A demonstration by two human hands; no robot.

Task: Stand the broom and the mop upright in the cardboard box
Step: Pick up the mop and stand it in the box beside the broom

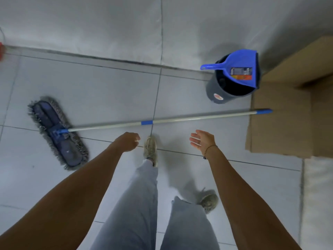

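A flat mop lies on the tiled floor, its grey-blue fringed head (57, 132) at the left and its long silver handle (180, 119) running right, the blue tip resting against the cardboard box (281, 123) at the right edge. My left hand (128, 141) hangs just below the handle's middle, fingers curled and holding nothing. My right hand (202, 139) is below the handle further right, palm open, fingers apart, empty. Neither hand touches the mop. A small red object (1, 53) shows at the far left edge; I cannot tell what it is.
A dark bucket (228, 87) with a blue dustpan (239, 68) resting on top stands by the wall, next to the box. The grey wall runs across the top. My feet in pale shoes (150, 150) stand below the mop handle.
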